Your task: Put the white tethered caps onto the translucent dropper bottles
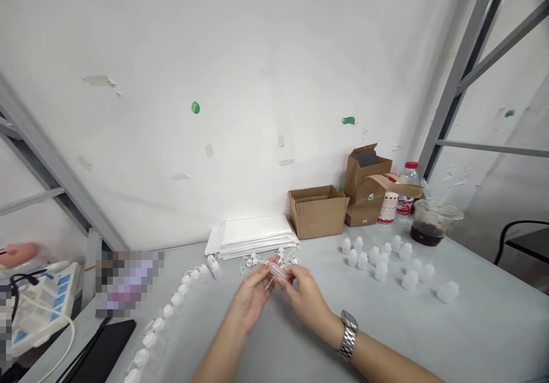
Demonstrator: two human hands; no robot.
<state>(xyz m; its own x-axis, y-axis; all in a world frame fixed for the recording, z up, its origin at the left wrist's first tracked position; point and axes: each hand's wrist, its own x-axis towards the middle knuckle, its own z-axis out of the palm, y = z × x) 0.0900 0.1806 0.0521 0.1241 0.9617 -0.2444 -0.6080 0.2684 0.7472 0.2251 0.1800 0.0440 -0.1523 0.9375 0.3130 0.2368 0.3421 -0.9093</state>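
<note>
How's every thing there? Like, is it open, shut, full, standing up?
Clear tube: tilted, held by the left hand and right hand
Low cardboard box: open on top
Tall brown box: top flap raised
Red-capped bottle: capped, upright
Clear bowl: partly filled with dark liquid
White packets: stacked flat
White pieces at left: in a row

White wall [240, 46] at the far side, bearing green scraps [195, 107] and torn tape remnants [99, 80]; grey metal frames [452, 86] slant at left and right. Against the wall, as seen from where I stand, left to right on the grey table [484, 337]: a stack of flat white packets [257, 234], an open cardboard box [315, 220], a taller brown carton [362, 194] with raised flap, a red-capped plastic bottle [405, 187], and a clear plastic bowl [435, 214] with dark contents. Near left: a flat black object [105, 351]. Far right: a black chair [525, 246], partly in view.
</note>
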